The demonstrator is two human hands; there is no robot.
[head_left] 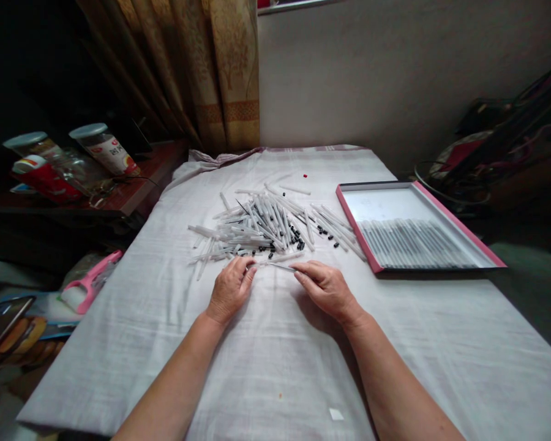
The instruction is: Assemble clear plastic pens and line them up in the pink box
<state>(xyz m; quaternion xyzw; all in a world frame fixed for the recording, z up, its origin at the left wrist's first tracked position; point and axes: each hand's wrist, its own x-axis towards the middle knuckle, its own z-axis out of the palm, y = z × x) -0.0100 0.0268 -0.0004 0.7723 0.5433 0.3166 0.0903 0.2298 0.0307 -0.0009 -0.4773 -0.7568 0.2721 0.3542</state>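
A heap of clear pen barrels with several small black caps lies on a white cloth. Just in front of it, my left hand and my right hand pinch the two ends of one clear pen barrel, held level just above the cloth. Both hands have their fingers closed on it. A pink-rimmed tray at the right holds a row of clear pens.
A tiny red piece lies on the cloth at the back. A dark shelf on the left carries jars. A pink tool lies beside the cloth's left edge. Curtain and wall stand behind; bags and cables are at far right.
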